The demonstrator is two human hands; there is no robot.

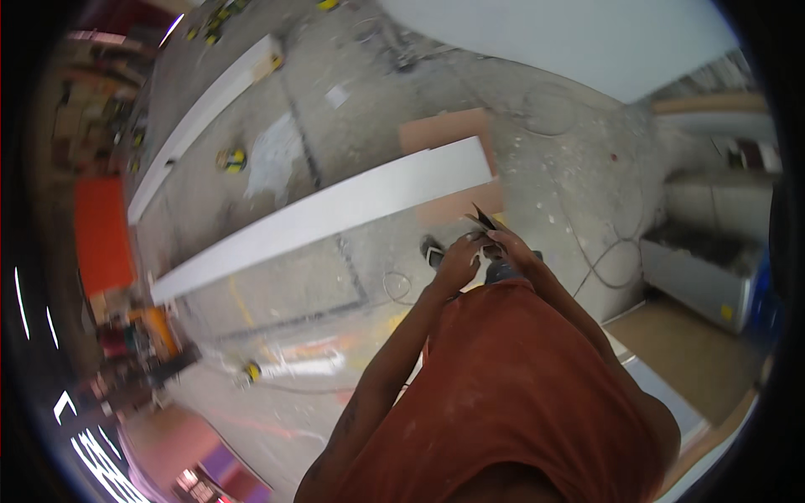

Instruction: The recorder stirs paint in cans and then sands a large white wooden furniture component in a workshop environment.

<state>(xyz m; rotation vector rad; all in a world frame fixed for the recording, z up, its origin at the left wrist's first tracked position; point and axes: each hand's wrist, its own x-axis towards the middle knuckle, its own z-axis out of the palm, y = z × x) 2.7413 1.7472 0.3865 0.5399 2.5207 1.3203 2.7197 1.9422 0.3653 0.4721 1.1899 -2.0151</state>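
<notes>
My left hand [460,261] and my right hand [513,246] meet in front of my body, fingers bent and closed. A thin, dark, pointed blade-like piece [482,218] sticks out past my right fingers; its exact kind is too blurred to tell. The left fingers press in close beside it, and what they hold is hidden. Just beyond the hands, a long white panel [335,210] lies across the floor to the left. Its right end rests over a brown cardboard sheet [444,127].
A second long white panel [205,105] lies farther left. A yellow-and-black item [232,160] sits between the panels. Cables [616,260] loop over the stained concrete floor [537,168] at right, near a grey metal box [692,272]. A large white sheet [570,38] stands at the far right.
</notes>
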